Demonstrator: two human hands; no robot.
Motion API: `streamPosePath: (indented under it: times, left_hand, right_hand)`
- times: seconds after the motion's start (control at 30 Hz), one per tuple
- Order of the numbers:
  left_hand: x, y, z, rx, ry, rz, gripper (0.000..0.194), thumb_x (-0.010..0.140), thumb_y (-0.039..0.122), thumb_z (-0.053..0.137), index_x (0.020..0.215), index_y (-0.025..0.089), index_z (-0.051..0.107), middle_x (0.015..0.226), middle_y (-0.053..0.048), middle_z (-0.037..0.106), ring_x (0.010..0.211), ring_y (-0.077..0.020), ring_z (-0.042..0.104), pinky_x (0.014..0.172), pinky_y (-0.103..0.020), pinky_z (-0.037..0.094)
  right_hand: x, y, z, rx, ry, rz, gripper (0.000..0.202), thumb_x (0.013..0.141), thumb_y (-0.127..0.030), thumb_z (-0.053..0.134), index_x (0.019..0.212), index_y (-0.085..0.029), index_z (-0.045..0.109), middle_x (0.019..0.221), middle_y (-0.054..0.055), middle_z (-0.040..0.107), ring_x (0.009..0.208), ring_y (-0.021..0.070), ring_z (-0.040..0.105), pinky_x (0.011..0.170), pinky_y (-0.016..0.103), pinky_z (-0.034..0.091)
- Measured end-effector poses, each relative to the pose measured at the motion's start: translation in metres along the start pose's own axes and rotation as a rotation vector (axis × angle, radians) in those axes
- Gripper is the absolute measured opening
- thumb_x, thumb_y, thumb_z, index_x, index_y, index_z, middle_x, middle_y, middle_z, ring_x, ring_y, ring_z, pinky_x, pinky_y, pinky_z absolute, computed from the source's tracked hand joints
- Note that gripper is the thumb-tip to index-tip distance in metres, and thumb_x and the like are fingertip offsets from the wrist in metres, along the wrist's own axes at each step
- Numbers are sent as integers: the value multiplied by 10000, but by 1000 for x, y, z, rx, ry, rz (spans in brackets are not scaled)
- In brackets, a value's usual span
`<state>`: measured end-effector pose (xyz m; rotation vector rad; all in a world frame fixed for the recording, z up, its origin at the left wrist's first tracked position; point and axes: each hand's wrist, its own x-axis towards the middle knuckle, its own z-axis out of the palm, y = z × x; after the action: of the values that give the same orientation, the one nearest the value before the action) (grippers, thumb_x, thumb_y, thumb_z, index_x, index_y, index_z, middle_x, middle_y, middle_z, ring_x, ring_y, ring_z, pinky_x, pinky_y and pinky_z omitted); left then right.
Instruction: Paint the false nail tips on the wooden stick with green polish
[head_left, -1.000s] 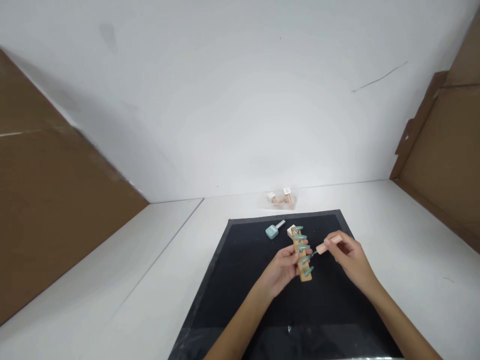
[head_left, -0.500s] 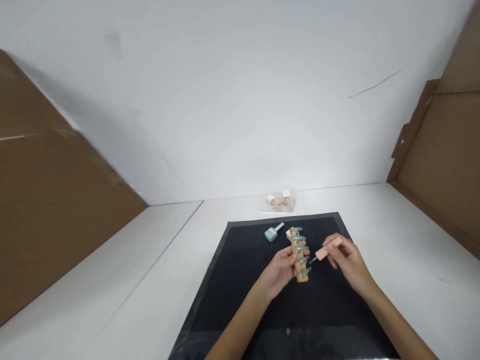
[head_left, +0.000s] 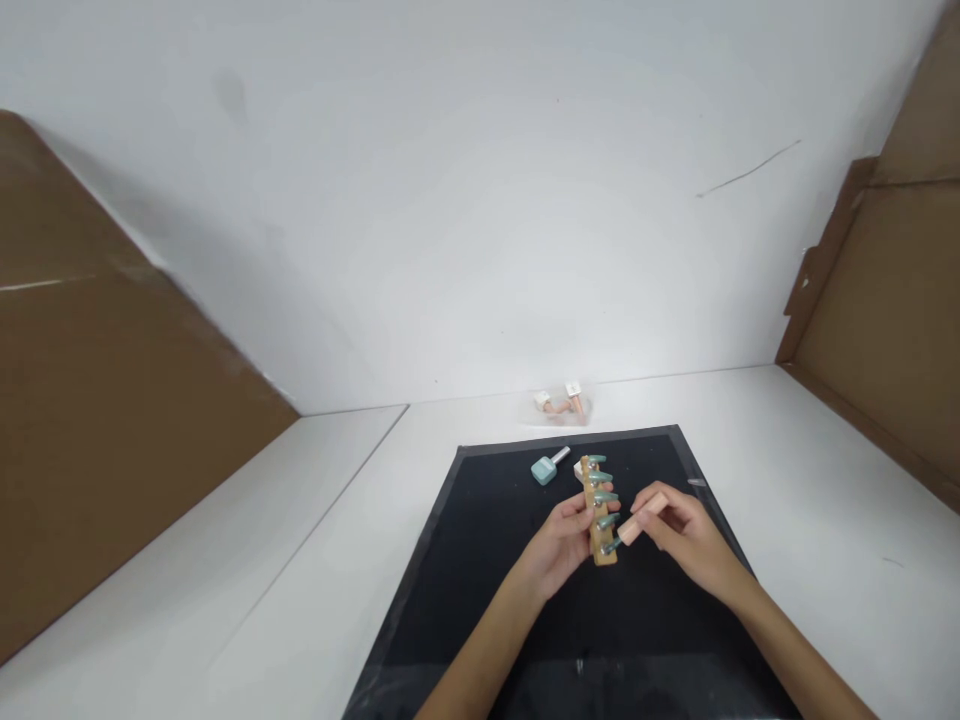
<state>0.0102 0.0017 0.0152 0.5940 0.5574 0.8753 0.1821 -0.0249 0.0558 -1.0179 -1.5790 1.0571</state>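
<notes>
My left hand [head_left: 561, 548] grips a narrow tan nail-tip stand [head_left: 600, 535] upright over the black mat. Several long blue-green false nails [head_left: 604, 497] stick out from its right side, one above another. Between the fingers of my right hand [head_left: 686, 530] is a nail polish brush [head_left: 643, 518] with a pale pink cap-handle. Its bristle end meets the lowest nail on the stand. Behind the stand, a white object [head_left: 578, 470] is mostly hidden. Left of it lies a teal nail polish bottle [head_left: 544, 470] with a silver cap.
A clear tray [head_left: 561, 418] with white-topped pink bottles stands behind the black mat [head_left: 480, 560], near the white wall. Brown cardboard panels [head_left: 112, 400] rise on the left and right. A small pale piece [head_left: 697, 482] lies at the mat's right edge.
My right hand has moved down and left with the brush, bringing its tip from beside the stand onto the lowest nail. The left hand and stand stay nearly still.
</notes>
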Motion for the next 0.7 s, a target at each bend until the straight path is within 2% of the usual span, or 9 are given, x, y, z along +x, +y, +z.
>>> streamPosePath:
  times: [0.27,0.7]
  left_hand:
    - [-1,0,-1,-37,-3,-14,363,611,196,724,959,129,646,817,-69,686,677,-132,595,682,-263,405]
    - [-3,3,1,-55,12,-24,406,568,194,757,952,110,654,804,-67,687,651,-113,582,652,-247,409]
  right_hand:
    - [1,-1,0,-20,21,2,243,826,-346,516,640,-192,541,604,-6,587,496,116,488,461,226,361]
    - [2,4,0,-70,74,-8,248,828,-308,506,611,-193,544,629,19,640,575,155,577,521,251,419]
